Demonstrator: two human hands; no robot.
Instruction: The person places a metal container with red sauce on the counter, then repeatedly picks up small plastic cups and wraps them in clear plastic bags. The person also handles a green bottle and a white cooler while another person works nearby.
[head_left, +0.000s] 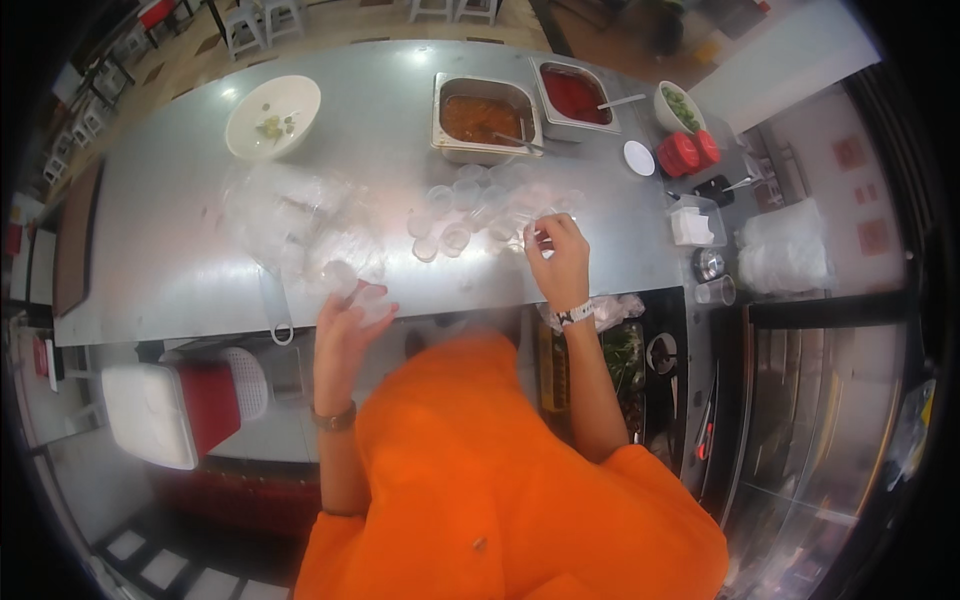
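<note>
My left hand (345, 330) is at the front edge of the steel table, holding small clear plastic cups or lids (371, 306); haze blurs which. On the tabletop sits a cluster of small clear plastic sauce cups (455, 238). At the right side of this cluster, my right hand (559, 255) pinches a small clear plastic piece (531, 234), apparently a cup; its shape is mostly hidden by the fingers. Crumpled clear plastic bags (289, 210) lie beyond my left hand. Beside them, a utensil's metal handle (275, 307) sticks out past the table edge.
The steel table (375, 82) bears a white bowl (244, 135) with limes, a pan of brown sauce (480, 116) and a pan of red sauce (571, 94). Red-lidded jars (679, 154) and a napkin box (694, 225) stand right. A cooler box (150, 412) is lower left.
</note>
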